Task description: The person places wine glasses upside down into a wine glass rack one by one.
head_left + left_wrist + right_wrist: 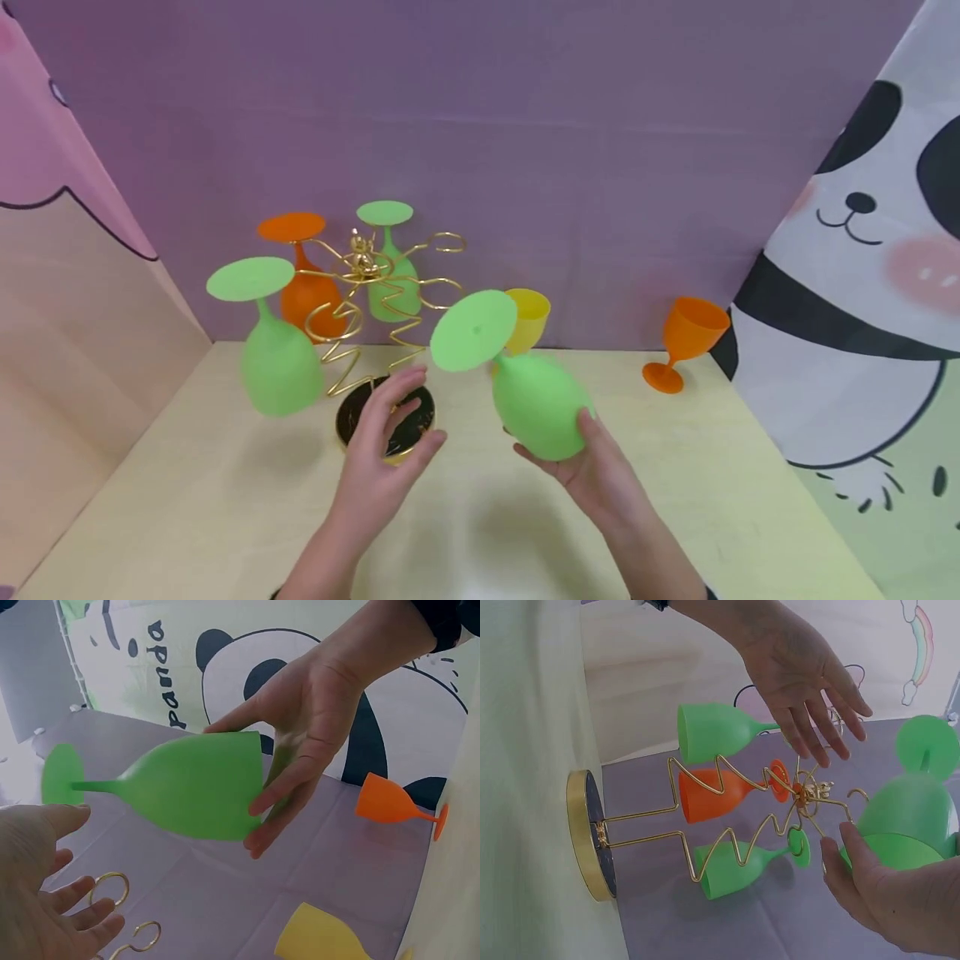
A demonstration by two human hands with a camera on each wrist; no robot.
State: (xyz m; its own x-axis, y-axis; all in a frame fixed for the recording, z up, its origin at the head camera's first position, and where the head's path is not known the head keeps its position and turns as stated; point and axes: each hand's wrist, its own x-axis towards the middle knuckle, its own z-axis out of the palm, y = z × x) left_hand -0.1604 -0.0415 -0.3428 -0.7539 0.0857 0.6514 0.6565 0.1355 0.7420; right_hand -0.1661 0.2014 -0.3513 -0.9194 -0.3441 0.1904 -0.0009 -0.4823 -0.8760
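Note:
My right hand (pixel 607 479) grips a green goblet (pixel 540 408) by its bowl near the rim. The goblet is tilted, its round foot up and toward the left. To its left, my left hand (pixel 382 450) is raised with fingers spread and loosely bent, apart from the goblet and holding nothing. Behind the left hand stands a gold wire glass rack (pixel 363 267) on a round black base (pixel 348 417). From its loops hang, upside down, a green goblet (pixel 281 367), an orange goblet (pixel 307 300) and another green goblet (pixel 395 292).
A yellow goblet (pixel 528 317) stands upright at the back of the pale table (pixel 187 500), partly behind the held goblet. An orange goblet (pixel 693 325) stands upright at the back right. Two loops on the rack's right side (pixel 450 242) hold nothing. A purple backdrop rises behind.

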